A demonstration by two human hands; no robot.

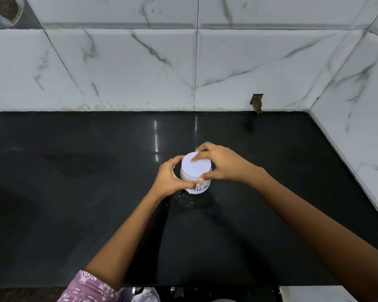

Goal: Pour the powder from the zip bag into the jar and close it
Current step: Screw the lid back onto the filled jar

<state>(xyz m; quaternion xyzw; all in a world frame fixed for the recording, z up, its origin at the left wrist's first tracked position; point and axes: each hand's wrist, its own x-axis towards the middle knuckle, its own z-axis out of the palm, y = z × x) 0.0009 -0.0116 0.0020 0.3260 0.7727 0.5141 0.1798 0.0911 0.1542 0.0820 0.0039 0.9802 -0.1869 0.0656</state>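
Observation:
A small clear jar (200,188) with a white label lettered in blue stands upright in the middle of the black counter (74,192). A white round lid (196,167) sits on top of it. My left hand (169,177) wraps around the jar's left side. My right hand (218,163) grips the lid from the right, fingertips on its rim and top. A little white powder is scattered on the counter just in front of the jar. The zip bag is not in view.
A white marble-tiled wall (140,73) runs along the back and the right side of the counter. A chipped hole in the tile (257,103) sits low on the back wall. The counter's front edge lies near the bottom of the view.

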